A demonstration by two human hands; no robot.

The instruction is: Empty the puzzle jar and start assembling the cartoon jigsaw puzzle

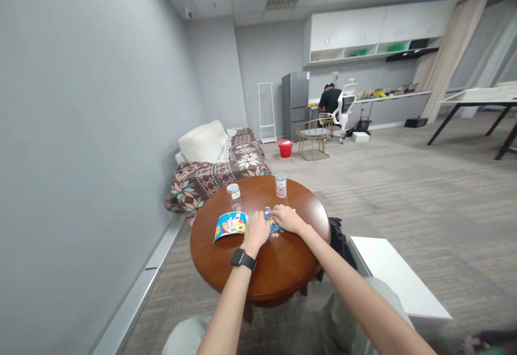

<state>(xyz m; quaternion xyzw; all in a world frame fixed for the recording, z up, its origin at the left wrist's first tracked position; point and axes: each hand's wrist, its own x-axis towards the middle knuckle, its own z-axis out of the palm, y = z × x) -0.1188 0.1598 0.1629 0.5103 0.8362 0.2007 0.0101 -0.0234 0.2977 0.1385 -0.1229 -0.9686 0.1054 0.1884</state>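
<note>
A loose pile of small jigsaw puzzle pieces, mostly blue and yellow, lies on the round brown table. At the pile's left edge is my left hand, its fingers curled together; whatever they hold is hidden. A dark smartwatch is on that wrist. My right hand rests over the pile's right side, fingers stretched out and touching pieces. Left of my left hand lies a curved picture sheet with a bright cartoon print. Two clear jars with silvery lids, a left jar and a right jar, stand beyond my hands.
A sofa with a patterned blanket stands behind the table, along the grey wall. To my right is a white box-like bench. Farther back are a red bucket, a wire-frame chair, a fridge and a seated person.
</note>
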